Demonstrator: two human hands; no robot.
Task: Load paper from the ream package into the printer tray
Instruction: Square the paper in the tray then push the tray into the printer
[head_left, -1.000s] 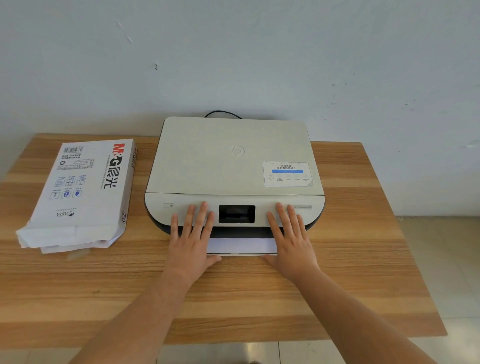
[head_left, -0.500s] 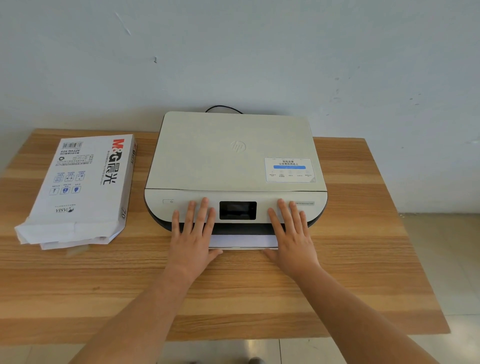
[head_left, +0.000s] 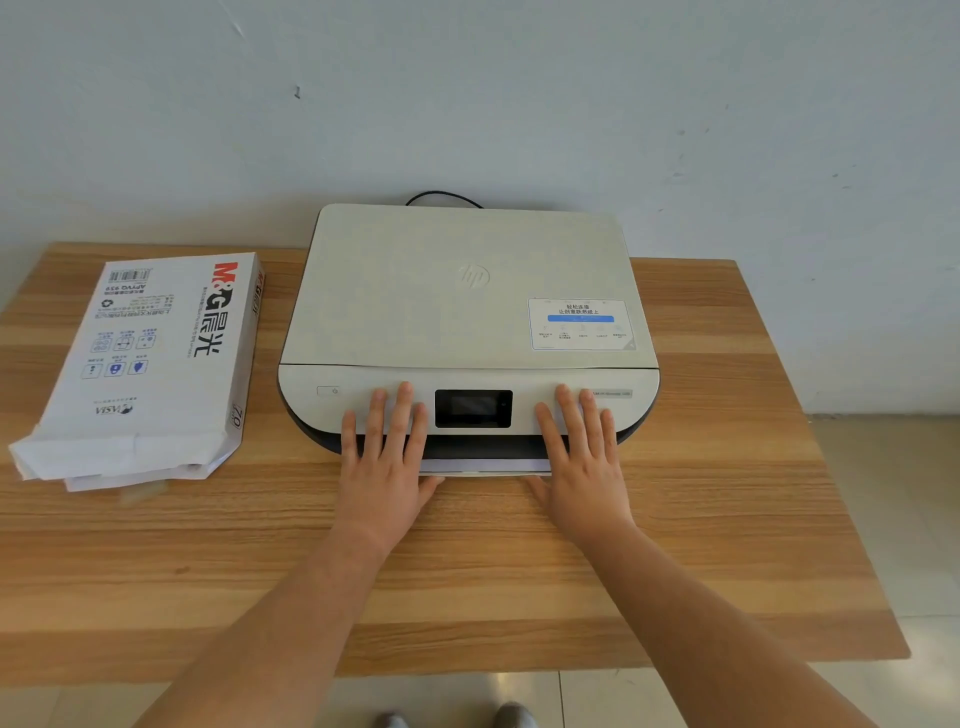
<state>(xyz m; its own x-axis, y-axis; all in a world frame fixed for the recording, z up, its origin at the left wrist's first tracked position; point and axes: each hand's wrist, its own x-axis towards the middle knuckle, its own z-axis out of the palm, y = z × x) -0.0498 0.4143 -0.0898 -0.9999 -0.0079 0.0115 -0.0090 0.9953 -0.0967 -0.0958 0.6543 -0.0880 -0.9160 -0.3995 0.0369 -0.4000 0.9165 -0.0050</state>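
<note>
A person's two bare hands lie flat against the front of a cream-white flatbed printer (head_left: 467, 306) that sits at the back centre of a wood-grain tabletop (head_left: 727, 493), against a pale blue-grey wall (head_left: 519, 104). The left hand (head_left: 387, 467) is spread, fingers apart and extended, the fingertips resting on the printer's front panel to the left of its small dark display screen (head_left: 473, 408), the palm over the tabletop edge of the tray area. The right hand (head_left: 582, 462) mirrors it to the right of the screen, likewise open and flat, gripping nothing. Between the two hands, a thin white edge of paper in the printer tray (head_left: 485, 466) shows at the base of the printer, projecting only slightly beyond the dark slot above it. A white label with a blue bar (head_left: 581, 323) sits on the near right corner of the closed lid. A black cable (head_left: 441, 196) loops behind the machine. To the left, well apart from the printer, a white paper ream package with red and black lettering (head_left: 156, 358) lies flat on the tabletop, its near end torn open and crumpled, with white sheets showing at the opening. Below the tabletop's front edge, pale floor tiles (head_left: 883, 519) and the tips of two shoes (head_left: 452, 719) are visible.
</note>
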